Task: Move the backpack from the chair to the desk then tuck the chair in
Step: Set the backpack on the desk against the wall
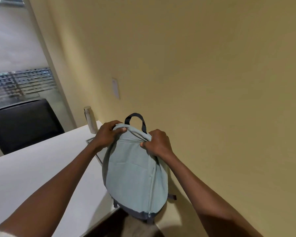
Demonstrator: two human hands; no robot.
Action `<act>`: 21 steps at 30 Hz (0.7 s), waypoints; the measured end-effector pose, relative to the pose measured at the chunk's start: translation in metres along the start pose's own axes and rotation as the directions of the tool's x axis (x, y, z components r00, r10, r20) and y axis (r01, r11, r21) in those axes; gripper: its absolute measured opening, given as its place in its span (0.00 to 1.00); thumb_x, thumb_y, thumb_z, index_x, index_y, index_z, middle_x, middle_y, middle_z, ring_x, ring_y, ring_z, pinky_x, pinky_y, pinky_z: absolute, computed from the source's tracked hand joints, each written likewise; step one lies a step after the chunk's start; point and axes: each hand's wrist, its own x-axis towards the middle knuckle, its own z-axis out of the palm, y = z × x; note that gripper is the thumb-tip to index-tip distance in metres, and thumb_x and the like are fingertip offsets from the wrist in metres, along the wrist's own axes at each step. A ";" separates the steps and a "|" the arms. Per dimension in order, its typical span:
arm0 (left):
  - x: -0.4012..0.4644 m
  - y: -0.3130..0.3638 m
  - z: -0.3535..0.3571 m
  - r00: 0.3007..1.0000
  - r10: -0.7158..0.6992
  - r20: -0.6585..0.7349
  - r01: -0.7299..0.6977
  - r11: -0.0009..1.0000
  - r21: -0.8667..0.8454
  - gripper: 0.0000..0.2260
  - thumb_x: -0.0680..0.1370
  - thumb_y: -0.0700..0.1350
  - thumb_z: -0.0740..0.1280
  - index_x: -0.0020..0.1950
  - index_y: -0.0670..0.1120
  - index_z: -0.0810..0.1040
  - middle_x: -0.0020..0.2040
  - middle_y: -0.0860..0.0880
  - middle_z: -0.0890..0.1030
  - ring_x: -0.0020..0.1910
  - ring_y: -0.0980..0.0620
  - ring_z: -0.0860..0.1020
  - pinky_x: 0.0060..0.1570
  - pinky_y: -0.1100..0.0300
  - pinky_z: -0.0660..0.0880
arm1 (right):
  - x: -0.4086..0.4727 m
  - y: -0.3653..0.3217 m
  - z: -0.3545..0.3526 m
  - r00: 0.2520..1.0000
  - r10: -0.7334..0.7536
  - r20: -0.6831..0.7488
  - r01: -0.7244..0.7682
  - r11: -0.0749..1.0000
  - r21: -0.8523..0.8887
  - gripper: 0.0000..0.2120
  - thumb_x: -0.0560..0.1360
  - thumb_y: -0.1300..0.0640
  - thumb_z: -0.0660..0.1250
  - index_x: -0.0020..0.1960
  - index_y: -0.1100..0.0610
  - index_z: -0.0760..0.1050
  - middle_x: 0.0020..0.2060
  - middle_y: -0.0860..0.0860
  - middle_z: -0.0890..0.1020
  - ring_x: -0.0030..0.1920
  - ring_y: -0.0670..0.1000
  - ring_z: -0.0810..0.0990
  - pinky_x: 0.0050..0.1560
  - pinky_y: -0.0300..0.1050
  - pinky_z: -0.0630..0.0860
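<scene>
Evidently the backpack (135, 175) is gripped at its top corners by the left hand (108, 134) and right hand (158, 142), kept upright at the desk's (32, 168) right near edge, probably for steady lowering beside the far bottle (91, 119).

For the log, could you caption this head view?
Both hands, left hand and right hand, grip the top of a pale green fabric backpack at the white desk edge.

An office: white desk (41, 168), black chair (24, 124), window blinds (22, 82).
</scene>
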 end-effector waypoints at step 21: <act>0.130 -0.088 0.021 0.958 -0.116 -0.261 0.134 0.990 0.051 0.09 0.78 0.50 0.67 0.54 0.46 0.80 0.49 0.46 0.83 0.48 0.45 0.79 0.48 0.49 0.75 | 0.127 0.004 0.084 0.996 0.065 0.054 -0.072 0.988 0.140 0.11 0.72 0.52 0.76 0.43 0.60 0.83 0.40 0.55 0.85 0.42 0.56 0.83 0.39 0.43 0.75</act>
